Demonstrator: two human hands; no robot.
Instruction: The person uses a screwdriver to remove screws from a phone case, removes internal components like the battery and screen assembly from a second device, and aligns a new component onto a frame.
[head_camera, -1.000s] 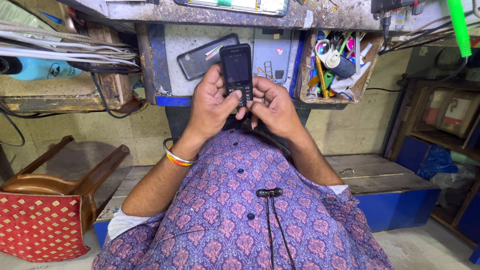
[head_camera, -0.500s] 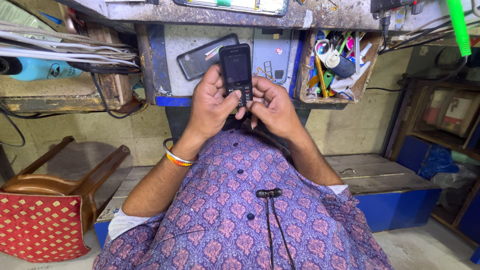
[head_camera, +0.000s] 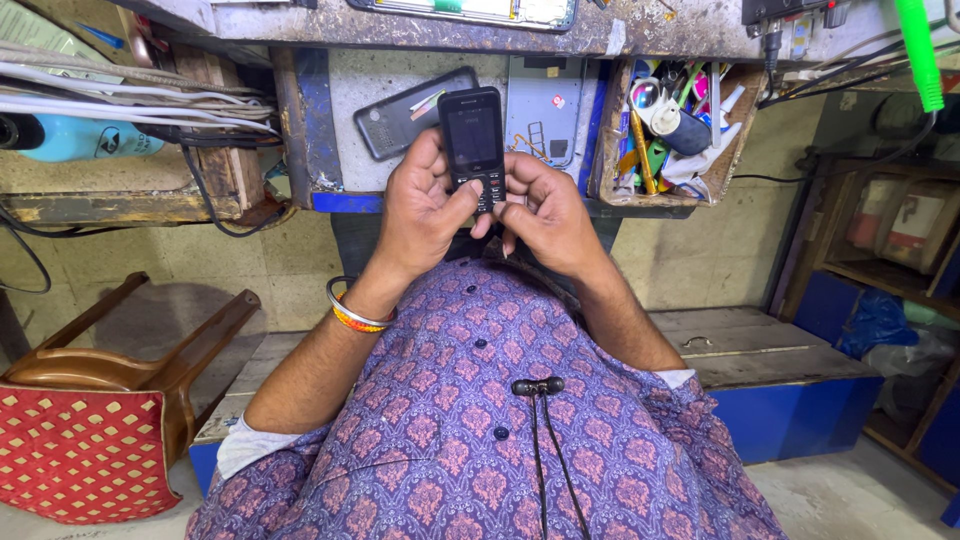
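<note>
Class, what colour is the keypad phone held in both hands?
Black; the keypad phone shows best in the head view.

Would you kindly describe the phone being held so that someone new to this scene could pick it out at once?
Start at the worn workbench edge across the top, then drop to the two hands in front of the purple patterned shirt. The left hand and right hand hold a small black keypad phone upright. Unlike the flat phone parts behind it, it has buttons and is lifted.

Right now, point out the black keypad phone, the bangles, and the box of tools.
black keypad phone (head_camera: 472, 130), head view, on its dark screen.
bangles (head_camera: 355, 315), head view, on the wrist band.
box of tools (head_camera: 608, 140), head view, on its left wall.
</note>
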